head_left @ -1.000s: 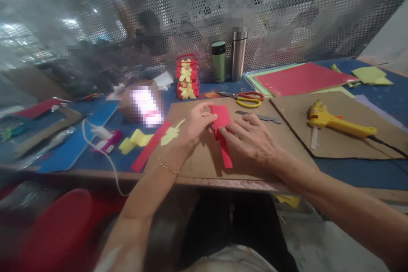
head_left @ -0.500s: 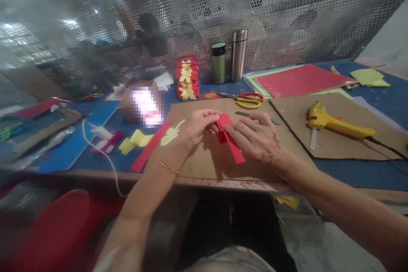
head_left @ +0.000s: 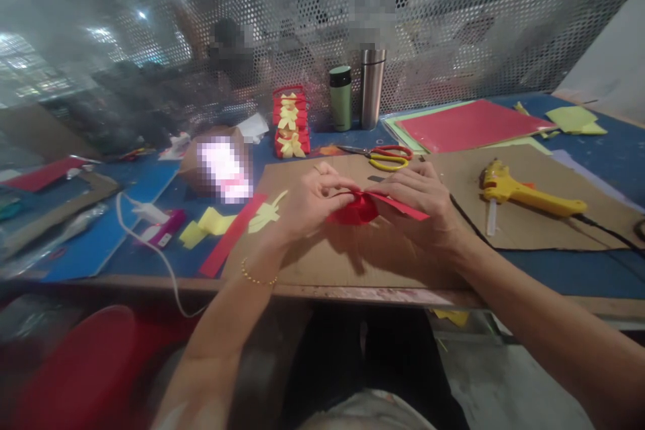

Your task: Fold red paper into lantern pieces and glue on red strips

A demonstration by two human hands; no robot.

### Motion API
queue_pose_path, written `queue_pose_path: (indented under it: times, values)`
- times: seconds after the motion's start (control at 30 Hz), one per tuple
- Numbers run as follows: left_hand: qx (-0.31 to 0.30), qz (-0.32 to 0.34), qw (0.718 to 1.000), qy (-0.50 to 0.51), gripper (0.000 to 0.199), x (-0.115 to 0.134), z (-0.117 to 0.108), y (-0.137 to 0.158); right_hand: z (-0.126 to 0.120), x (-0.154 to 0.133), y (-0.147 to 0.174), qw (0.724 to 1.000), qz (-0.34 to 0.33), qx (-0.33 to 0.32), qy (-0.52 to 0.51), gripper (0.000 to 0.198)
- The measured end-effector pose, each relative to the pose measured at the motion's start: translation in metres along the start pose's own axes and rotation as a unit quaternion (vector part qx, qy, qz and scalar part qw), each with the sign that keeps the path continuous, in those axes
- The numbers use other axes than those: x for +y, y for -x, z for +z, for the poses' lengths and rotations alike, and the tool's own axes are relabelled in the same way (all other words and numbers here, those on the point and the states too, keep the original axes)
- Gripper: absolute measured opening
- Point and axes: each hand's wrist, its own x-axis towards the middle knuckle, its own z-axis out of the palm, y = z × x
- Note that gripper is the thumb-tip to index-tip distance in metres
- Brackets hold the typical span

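Between both hands, above a brown cardboard sheet (head_left: 322, 269), is a folded red paper piece (head_left: 359, 209). My left hand (head_left: 315, 201) pinches its left side, thumb and fingers closed. The fingers of my right hand (head_left: 420, 198) close on its right part, where a strip sticks out under them. Part of the paper is hidden by the fingers. Left of my left hand lie a yellow paper bow shape (head_left: 266, 212) and a flat red paper strip (head_left: 234, 235). A grey blade (head_left: 377, 179) shows partly behind my right hand.
Scissors (head_left: 388, 158) with red and yellow handles lie beyond the hands. A yellow glue gun (head_left: 529, 195) rests on cardboard at right. Red pieces with yellow bows (head_left: 291, 124), a green tumbler (head_left: 340, 101) and a steel flask (head_left: 371, 91) stand behind. A white cable (head_left: 174, 275) hangs over the left edge.
The red paper has turned: its strip hung down toward me and now points right. My right hand has swung round with it, and my left hand has rotated slightly.
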Motion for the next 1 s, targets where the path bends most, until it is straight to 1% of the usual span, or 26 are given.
queue_pose_path:
  times: [0.07,0.13,0.23,0.4,0.47,0.6,0.67,0.77,0.83,0.87,0.9,0.93,1.0]
  values:
    - [-0.007,0.039,0.999,-0.005,0.008,0.003,-0.001,0.000,-0.001,-0.001,-0.002,1.000,-0.007,-0.011,-0.019,0.016]
    - [-0.018,0.050,0.998,-0.019,0.009,0.006,-0.001,0.001,-0.002,-0.002,-0.003,0.999,-0.003,-0.019,-0.035,0.016]
    - [-0.020,0.024,0.999,-0.020,0.013,0.011,0.001,0.006,-0.001,-0.005,-0.005,0.998,0.028,-0.030,-0.056,0.015]
    - [-0.011,-0.023,0.998,0.058,0.013,0.019,0.004,0.014,-0.004,-0.010,-0.010,0.985,0.117,-0.017,-0.124,0.015]
    - [-0.011,-0.027,0.996,0.090,0.012,0.022,0.004,0.015,-0.008,-0.014,-0.014,0.973,0.155,-0.028,-0.166,0.015]
    - [-0.030,-0.020,0.989,0.145,0.011,0.026,0.003,0.015,-0.016,-0.020,-0.018,0.937,0.217,-0.066,-0.265,0.021]
    - [-0.046,-0.021,0.987,0.153,0.014,0.027,0.002,0.014,-0.017,-0.023,-0.019,0.927,0.231,-0.070,-0.286,0.023]
    - [-0.073,-0.031,0.986,0.146,0.014,0.027,0.001,0.012,-0.017,-0.024,-0.020,0.926,0.241,-0.079,-0.278,0.024]
    - [-0.072,-0.042,0.985,0.152,0.014,0.026,0.000,0.011,-0.021,-0.022,-0.022,0.926,0.245,-0.091,-0.272,0.030]
    - [-0.064,-0.046,0.984,0.158,0.014,0.024,-0.002,0.010,-0.024,-0.019,-0.024,0.928,0.248,-0.084,-0.266,0.033]
    - [-0.052,-0.046,0.984,0.165,0.015,0.022,-0.003,0.008,-0.028,-0.014,-0.025,0.931,0.254,-0.062,-0.253,0.036]
    - [-0.042,-0.043,0.984,0.170,0.016,0.019,-0.005,0.007,-0.034,-0.007,-0.026,0.936,0.264,-0.024,-0.232,0.038]
    - [-0.018,-0.035,0.985,0.167,0.016,0.011,-0.008,0.002,-0.048,0.011,-0.028,0.941,0.285,0.082,-0.166,0.038]
